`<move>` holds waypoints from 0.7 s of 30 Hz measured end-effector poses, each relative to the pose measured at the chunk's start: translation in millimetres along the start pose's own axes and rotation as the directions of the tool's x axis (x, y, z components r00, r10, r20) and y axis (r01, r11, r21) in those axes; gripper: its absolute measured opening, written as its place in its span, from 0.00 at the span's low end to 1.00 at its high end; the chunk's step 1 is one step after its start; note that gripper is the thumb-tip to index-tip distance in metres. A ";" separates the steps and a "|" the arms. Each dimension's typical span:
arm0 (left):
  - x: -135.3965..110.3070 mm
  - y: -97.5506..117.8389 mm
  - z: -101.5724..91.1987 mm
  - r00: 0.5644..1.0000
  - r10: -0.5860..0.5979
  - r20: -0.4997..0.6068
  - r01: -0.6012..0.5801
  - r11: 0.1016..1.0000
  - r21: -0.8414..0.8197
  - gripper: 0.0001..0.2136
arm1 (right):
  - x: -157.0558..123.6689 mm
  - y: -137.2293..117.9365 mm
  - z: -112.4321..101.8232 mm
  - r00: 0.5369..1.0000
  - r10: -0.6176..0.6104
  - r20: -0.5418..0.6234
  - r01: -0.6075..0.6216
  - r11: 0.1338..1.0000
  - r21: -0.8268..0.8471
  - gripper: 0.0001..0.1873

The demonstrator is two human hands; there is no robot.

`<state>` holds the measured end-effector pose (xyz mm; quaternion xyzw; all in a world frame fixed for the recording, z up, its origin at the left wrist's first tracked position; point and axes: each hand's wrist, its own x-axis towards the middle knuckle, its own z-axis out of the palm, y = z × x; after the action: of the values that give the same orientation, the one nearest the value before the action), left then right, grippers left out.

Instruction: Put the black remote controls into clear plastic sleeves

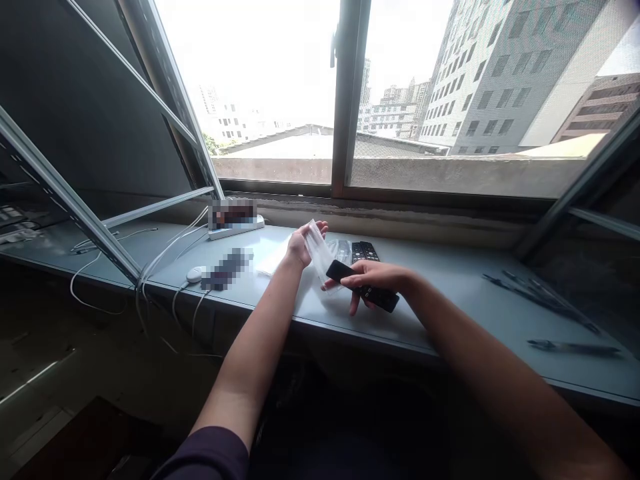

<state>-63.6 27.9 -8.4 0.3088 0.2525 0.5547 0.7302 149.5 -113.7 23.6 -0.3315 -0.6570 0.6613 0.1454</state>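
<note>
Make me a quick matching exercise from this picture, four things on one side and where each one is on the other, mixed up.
1 clear plastic bag
2 black remote
3 white mouse
4 second remote

A lying on the shelf beyond the hands
B in the right hand
C in the left hand
D on the shelf, far left of the hands

Pairs: 1-C, 2-B, 3-D, 4-A

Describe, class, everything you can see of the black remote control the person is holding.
The black remote control is a slim, long bar, apparently plastic, with small buttons faintly visible near its lower end. It lies tilted, its far end pointing up-left towards the clear plastic bag held by the left hand. The right hand grips it from above, just over the grey shelf.
</note>
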 end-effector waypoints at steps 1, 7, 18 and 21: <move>0.3 0.1 0.1 1.000 -0.006 -0.021 0.005 1.000 -0.020 0.13 | -0.4 -0.8 0.7 1.000 0.011 0.016 -0.011 1.000 -0.008 0.30; 3.2 -1.6 -1.0 0.995 -0.010 -0.099 0.003 0.998 -0.067 0.17 | -1.1 -3.6 4.0 0.996 0.050 0.068 -0.049 0.999 -0.014 0.30; 6.0 -6.4 -1.5 1.000 0.023 -0.020 -0.022 0.998 0.053 0.16 | 1.6 0.8 -1.6 0.999 -0.023 -0.041 0.023 1.000 0.014 0.31; 8.2 -5.2 -5.1 0.998 0.039 -0.045 -0.037 0.998 0.043 0.17 | 0.7 -1.2 0.2 1.000 0.015 0.006 -0.015 1.000 0.000 0.30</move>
<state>-61.6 35.6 -15.8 0.3161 0.2751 0.5699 0.7069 148.6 -113.3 24.5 -0.3344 -0.6548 0.6635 0.1387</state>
